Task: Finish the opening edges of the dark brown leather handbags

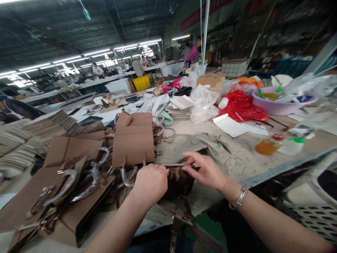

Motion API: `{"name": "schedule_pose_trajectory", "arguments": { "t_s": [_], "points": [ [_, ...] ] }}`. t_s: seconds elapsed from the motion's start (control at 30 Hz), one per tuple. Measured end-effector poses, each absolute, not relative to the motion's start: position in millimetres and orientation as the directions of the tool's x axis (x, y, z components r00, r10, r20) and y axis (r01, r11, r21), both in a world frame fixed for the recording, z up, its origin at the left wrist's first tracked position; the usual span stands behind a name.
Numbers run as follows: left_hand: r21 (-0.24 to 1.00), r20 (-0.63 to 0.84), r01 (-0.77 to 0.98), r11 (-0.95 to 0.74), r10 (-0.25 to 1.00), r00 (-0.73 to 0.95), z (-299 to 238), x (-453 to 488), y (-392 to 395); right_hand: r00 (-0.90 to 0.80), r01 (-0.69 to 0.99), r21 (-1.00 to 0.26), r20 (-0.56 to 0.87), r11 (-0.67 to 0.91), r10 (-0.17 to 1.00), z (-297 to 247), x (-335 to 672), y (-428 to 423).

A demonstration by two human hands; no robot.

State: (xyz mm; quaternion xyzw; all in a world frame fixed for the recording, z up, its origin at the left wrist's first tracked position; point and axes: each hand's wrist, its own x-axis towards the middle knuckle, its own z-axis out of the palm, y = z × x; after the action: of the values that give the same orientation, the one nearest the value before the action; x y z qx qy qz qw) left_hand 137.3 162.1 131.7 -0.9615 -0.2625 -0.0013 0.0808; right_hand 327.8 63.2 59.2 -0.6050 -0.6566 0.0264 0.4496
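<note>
My left hand (151,182) is closed over the top edge of a dark brown leather bag (179,181) lying at the near edge of the worktable (244,158). My right hand (206,170), with a metal bracelet on the wrist, pinches the same top edge from the right side. A thin brown strip (173,164) along the bag's edge runs between the two hands. The bag's strap with a metal buckle (175,225) hangs down toward me below the hands.
Tan handbags with plastic-wrapped handles (79,179) are piled to the left, one standing just behind my hands (133,144). On the right lie an orange glue bottle (267,146), a pink basin (281,102), red plastic (242,105) and white sheets (230,124). Other people work at far tables.
</note>
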Motion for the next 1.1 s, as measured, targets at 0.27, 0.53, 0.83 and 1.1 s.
{"name": "schedule_pose_trajectory", "arguments": {
  "t_s": [0.27,0.53,0.83,1.1],
  "points": [
    [-0.155,0.071,0.543,-0.825,0.539,0.839,131.8,138.5,161.9,0.014,0.813,-0.512,0.492,0.276,0.87,83.0,322.7,65.0],
    [-0.139,0.068,0.572,-0.808,0.569,0.82,130.9,138.5,161.6,-0.04,0.883,-0.416,0.396,0.218,0.917,93.0,317.0,65.7],
    [-0.082,0.057,0.588,-0.804,0.586,0.809,127.3,135.9,165.6,-0.173,0.813,-0.495,0.299,0.308,0.938,100.3,325.2,71.5],
    [-0.092,0.05,0.588,-0.804,0.586,0.809,133.1,135.8,163.5,-0.143,0.857,-0.41,0.39,0.311,0.91,79.0,326.6,81.9]
  ]
}}
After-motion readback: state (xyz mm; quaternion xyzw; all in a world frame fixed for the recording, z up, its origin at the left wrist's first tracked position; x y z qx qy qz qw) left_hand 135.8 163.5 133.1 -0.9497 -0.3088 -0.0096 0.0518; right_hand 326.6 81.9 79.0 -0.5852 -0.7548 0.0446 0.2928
